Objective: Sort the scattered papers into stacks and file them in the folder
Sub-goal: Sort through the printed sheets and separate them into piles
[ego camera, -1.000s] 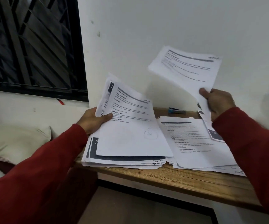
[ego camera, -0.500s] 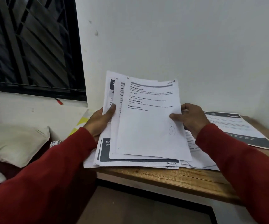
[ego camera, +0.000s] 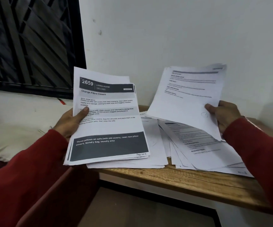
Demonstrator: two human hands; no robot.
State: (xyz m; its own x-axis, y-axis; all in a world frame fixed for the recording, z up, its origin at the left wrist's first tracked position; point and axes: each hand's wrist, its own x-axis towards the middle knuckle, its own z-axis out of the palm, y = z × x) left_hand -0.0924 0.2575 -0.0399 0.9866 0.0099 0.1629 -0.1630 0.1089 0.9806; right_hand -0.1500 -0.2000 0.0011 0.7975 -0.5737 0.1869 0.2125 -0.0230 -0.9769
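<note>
Above the table's left front corner, the left hand (ego camera: 70, 122) held a stack of sheets (ego camera: 108, 122) from its left long edge, thumb curled over the printed face and fingers hidden behind. That stack stood tilted up toward the camera, its long axis running from the front edge toward the wall, its lower edge overhanging the front edge of the wooden table (ego camera: 190, 179). Over the right half, the right hand (ego camera: 222, 115) pinched a single sheet (ego camera: 188, 99) at its lower right corner, the page lifted clear and slanting up to the left. Directly below that sheet, loose papers (ego camera: 203, 149) lay fanned across the table, reaching the front edge. The lifted sheet hung well apart from the left stack and just over the fanned pile, so the right hand was the nearer one; the next move probably turned on lowering the page down onto that pile rather than across. No folder showed anywhere in view.
</note>
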